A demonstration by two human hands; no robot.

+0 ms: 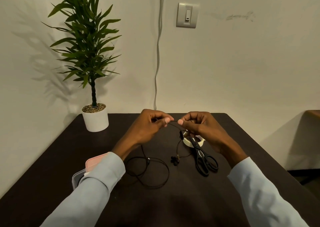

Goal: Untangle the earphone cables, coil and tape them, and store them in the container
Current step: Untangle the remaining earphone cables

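Observation:
A thin black earphone cable (pixel 156 173) lies in loose loops on the dark table (pixel 173 200), with its earbuds (pixel 174 160) near the middle. Above the table, my left hand (pixel 150 126) and my right hand (pixel 199 124) each pinch a raised stretch of this cable between thumb and fingers, a short span taut between them. A roll of pale tape (pixel 187 141) lies under my right hand, partly hidden. A clear container (pixel 76 178) with a pink lid (pixel 94 162) sits at the left, mostly covered by my left sleeve.
Black scissors (pixel 203 159) lie beside the tape, handles toward me. A potted plant in a white pot (pixel 95 118) stands at the table's back left corner. A wall with a switch and a hanging grey cord runs behind the table.

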